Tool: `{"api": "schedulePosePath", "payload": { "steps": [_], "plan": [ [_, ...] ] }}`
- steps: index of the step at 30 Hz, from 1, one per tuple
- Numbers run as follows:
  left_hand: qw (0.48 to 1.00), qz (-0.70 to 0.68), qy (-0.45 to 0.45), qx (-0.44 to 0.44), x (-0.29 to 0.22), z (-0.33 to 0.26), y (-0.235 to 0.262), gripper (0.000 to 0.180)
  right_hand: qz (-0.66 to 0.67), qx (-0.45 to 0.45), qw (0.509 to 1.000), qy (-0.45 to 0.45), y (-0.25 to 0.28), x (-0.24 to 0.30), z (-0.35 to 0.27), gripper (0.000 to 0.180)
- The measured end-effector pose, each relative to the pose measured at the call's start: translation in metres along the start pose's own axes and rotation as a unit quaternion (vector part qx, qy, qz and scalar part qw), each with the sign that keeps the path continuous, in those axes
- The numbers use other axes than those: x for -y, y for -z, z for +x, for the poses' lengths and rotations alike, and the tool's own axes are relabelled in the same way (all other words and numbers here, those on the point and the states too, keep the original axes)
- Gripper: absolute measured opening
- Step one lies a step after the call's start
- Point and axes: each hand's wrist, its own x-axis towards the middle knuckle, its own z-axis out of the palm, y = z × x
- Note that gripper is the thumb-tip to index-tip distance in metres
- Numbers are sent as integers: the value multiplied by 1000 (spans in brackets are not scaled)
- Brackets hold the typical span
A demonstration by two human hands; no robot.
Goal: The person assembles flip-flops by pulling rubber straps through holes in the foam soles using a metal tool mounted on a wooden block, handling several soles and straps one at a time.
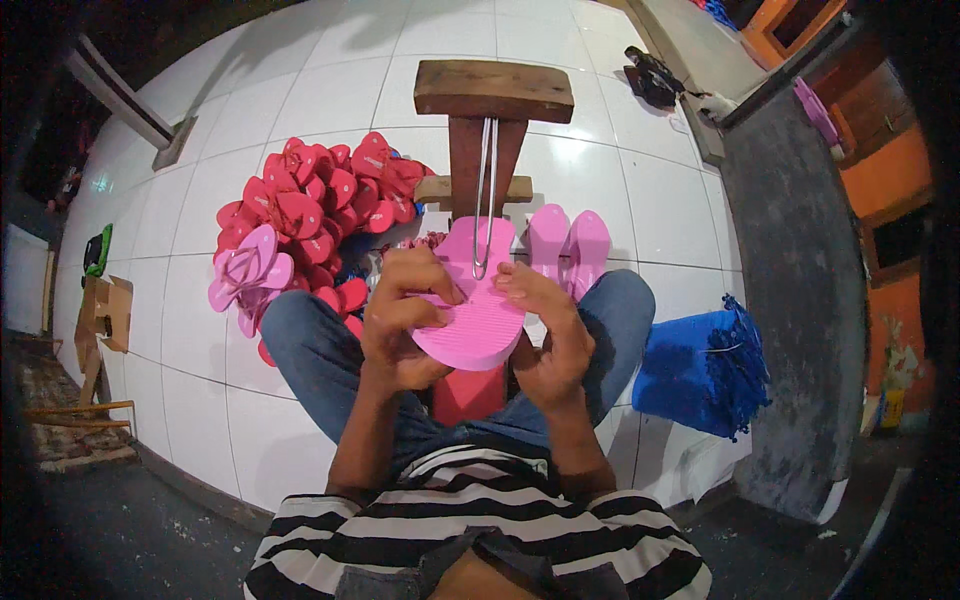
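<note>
- I see my left hand [405,315] at frame centre, fingers curled round the left edge of a pink sole [478,310], gripping it.
- My right hand [545,330] clasps the sole's right edge, thumb pressed on its upper face.
- The sole sits mid-frame above my knees, its toe end against a metal loop [485,200] that hangs from a wooden stand [492,95] at top centre.
- Left of centre lies a heap of red soles [320,205], with pink sandals [250,270] at its lower left edge.
- Two pink soles [568,245] stand just right of the stand.
- A blue bag [700,370] lies at right, beside a grey ledge [800,300].
</note>
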Motion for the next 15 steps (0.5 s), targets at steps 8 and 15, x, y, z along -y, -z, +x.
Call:
{"api": "schedulePosePath", "payload": {
  "steps": [8,15],
  "plan": [
    [999,-11,-28,-31,9,14,-5,35,-16,-25,999,14,1,0,16,33],
    [992,-9,68,-102,-10,27,-19,35,-92,-14,995,-39,6,14,24,29]
  ]
}}
